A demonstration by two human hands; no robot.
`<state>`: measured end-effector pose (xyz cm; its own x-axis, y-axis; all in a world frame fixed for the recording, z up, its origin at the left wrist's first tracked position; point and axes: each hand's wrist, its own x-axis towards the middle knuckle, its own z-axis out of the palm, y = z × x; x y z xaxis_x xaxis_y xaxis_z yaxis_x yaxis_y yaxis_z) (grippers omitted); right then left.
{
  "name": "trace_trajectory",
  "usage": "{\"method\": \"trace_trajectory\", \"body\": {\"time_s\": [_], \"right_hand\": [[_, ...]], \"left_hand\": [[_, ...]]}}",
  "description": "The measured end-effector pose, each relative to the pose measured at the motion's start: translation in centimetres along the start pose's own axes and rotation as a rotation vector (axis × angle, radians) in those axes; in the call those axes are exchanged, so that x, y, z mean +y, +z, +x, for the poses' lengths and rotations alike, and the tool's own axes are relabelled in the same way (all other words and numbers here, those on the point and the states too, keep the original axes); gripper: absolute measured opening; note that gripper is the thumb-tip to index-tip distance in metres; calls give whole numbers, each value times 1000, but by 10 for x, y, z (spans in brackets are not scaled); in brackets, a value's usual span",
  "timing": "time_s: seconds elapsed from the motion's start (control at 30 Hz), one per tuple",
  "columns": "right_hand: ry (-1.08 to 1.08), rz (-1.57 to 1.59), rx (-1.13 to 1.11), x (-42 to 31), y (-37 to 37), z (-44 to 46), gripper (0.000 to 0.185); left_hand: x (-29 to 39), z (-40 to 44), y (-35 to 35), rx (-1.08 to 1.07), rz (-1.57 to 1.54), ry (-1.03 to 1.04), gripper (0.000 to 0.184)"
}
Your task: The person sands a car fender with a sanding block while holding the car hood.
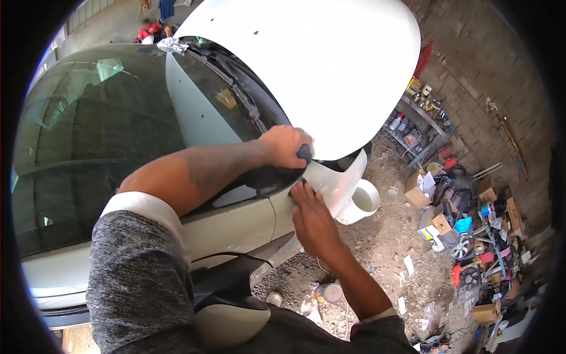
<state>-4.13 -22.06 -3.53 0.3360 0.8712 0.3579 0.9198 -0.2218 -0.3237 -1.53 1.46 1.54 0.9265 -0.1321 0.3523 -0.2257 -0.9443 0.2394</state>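
Observation:
My left hand [286, 146] is closed around a small, dark, rounded object [304, 153], mostly hidden by the fingers, at the rear corner of the raised white hood [336, 71]. What kind of object it is I cannot make out. My right hand [315, 219] lies with fingers stretched out on the pale front fender [323, 178], just below the left hand. Something small and dark shows by its fingertips. To the left of both hands are the windshield [218, 100] and the front door [236, 223] of the car.
A white bucket [367, 197] stands on the ground beside the fender. The side mirror [230, 324] juts out close to my body. Along the wall are a metal shelf [421, 133], cardboard boxes [417, 187] and scattered parts. A person in red [152, 29] is in the background.

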Motion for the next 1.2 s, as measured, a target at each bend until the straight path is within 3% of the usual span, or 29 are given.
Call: {"method": "trace_trajectory", "body": {"time_s": [0.03,0.23,0.33,0.47,0.6,0.73,0.83,0.97,1.03,1.2], "right_hand": [[79,-22,-47,3,-12,11,52],[-42,-98,13,-2,3,4,49],[59,-64,-17,25,-5,17,54],[-12,-42,-8,-5,3,-2,49],[55,-8,-14,42,-1,24,54],[8,-16,-37,12,-3,4,49],[62,-38,-11,54,0,27,52],[2,-67,-55,41,3,12,49],[23,-36,-85,43,-6,15,48],[33,-6,-69,55,-3,24,49]], "left_hand": [[0,-1,4,-1,-20,-2,32],[-2,-1,1,4,-31,-3,32],[-2,3,3,-81,-6,-42,38],[-6,2,0,-43,-83,-13,35],[-9,6,2,-88,-101,-45,36],[-8,6,-8,-44,-120,-18,37],[-2,3,-2,-105,-124,-52,32],[-12,8,-1,1,-82,42,33],[-12,6,-2,-93,-176,-48,34],[-11,7,-6,-106,-211,-35,33]]}}
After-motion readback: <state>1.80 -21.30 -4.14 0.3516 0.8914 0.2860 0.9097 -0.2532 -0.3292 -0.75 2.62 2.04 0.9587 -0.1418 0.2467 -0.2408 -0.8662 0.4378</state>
